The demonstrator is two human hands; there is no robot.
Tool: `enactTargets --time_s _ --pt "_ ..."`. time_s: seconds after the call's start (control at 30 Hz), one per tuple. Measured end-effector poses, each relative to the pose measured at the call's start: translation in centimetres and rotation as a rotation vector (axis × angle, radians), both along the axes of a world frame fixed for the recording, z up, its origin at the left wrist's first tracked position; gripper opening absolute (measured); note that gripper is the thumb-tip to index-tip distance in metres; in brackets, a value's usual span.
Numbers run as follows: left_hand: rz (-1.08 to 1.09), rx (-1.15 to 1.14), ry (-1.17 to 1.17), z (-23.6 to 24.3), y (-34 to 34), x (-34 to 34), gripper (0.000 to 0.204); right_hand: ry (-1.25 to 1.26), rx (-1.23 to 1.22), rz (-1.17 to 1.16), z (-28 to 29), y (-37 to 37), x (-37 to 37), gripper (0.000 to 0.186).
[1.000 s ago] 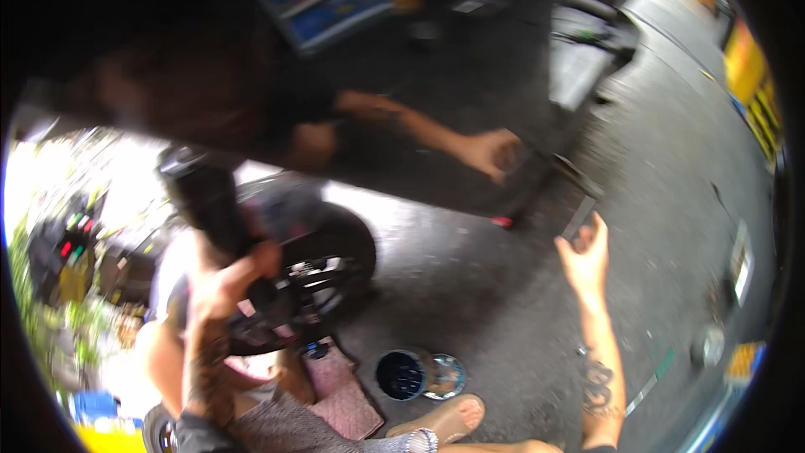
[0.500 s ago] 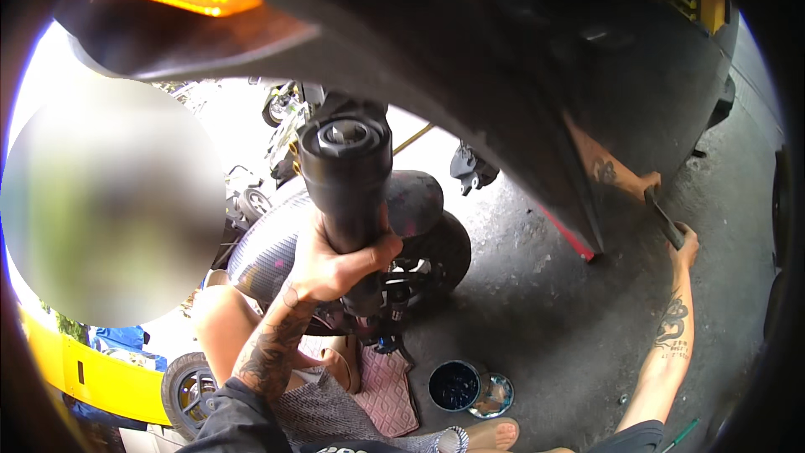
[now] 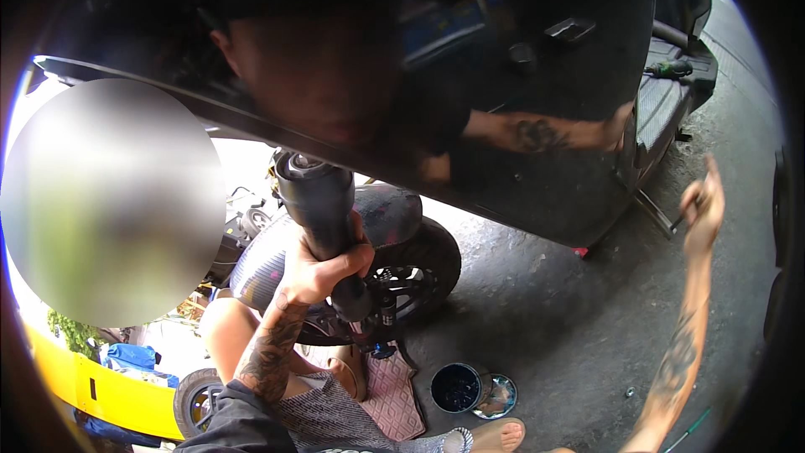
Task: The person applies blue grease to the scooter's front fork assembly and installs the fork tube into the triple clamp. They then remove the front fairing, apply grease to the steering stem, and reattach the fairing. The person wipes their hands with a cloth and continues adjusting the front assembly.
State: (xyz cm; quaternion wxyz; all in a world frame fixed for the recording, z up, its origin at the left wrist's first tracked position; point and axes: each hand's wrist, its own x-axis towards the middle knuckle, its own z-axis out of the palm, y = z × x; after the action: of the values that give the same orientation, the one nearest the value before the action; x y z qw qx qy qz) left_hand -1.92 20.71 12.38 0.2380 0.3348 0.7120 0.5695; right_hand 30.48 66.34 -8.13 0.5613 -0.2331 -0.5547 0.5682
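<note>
My left hand (image 3: pixel 323 268) is wrapped round a thick black motorcycle fork leg (image 3: pixel 317 197), held upright with its wider end at the top. Behind it are a carbon-patterned motorcycle fender (image 3: pixel 264 260) and a black wheel (image 3: pixel 440 264). Out to the right, my right hand (image 3: pixel 704 210) is raised with the index finger stretched out and the other fingers bent, and no held thing shows in it. Beside that hand a dark bar (image 3: pixel 656 211) slants down from a large glossy black panel (image 3: pixel 537 193), which mirrors my arm.
A dark pot (image 3: pixel 455 387) and a stained round lid (image 3: pixel 496 397) sit on the grey floor by my foot. A pink mat (image 3: pixel 394 403) lies under my legs. At the left are a yellow panel (image 3: pixel 126 398) and a small wheel (image 3: pixel 194 398). A green-and-black tool (image 3: pixel 668 69) rests at upper right.
My right hand has moved up and away from the dark bar that it gripped. The view has shifted, and the black panel covers more of it. My left hand keeps its hold.
</note>
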Motion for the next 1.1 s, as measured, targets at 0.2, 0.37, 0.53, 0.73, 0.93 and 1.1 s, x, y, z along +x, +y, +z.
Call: enactTargets --time_s 0.2,0.37,0.53,0.73,0.93,1.1 --pt "-0.003 -0.003 0.023 -0.4 -0.9 -0.1 0.035 -1.73 0.949 0.354 -6.1 -13.0 -2.3 0.037" --pt "0.014 0.091 -0.028 -0.9 -1.1 -1.0 0.037 -0.198 -0.642 0.246 -5.6 -14.8 -2.5 0.064" --pt "-0.02 0.22 -0.04 -1.6 -1.7 -2.0 0.046 0.162 -1.353 0.307 -6.0 -11.5 -0.3 0.112" --pt "-0.176 0.244 -0.003 -1.9 -1.8 -3.1 0.035 0.364 -1.485 0.134 -10.1 -4.7 -2.3 0.095" --pt "-0.091 0.131 0.027 -1.4 -2.0 -2.0 0.038 0.434 -1.321 -0.001 -12.0 5.6 -1.3 0.02" --pt "-0.087 0.146 0.016 -1.6 -2.7 -3.0 0.04 -0.137 -0.719 -0.317 -5.4 6.7 -2.9 0.024"
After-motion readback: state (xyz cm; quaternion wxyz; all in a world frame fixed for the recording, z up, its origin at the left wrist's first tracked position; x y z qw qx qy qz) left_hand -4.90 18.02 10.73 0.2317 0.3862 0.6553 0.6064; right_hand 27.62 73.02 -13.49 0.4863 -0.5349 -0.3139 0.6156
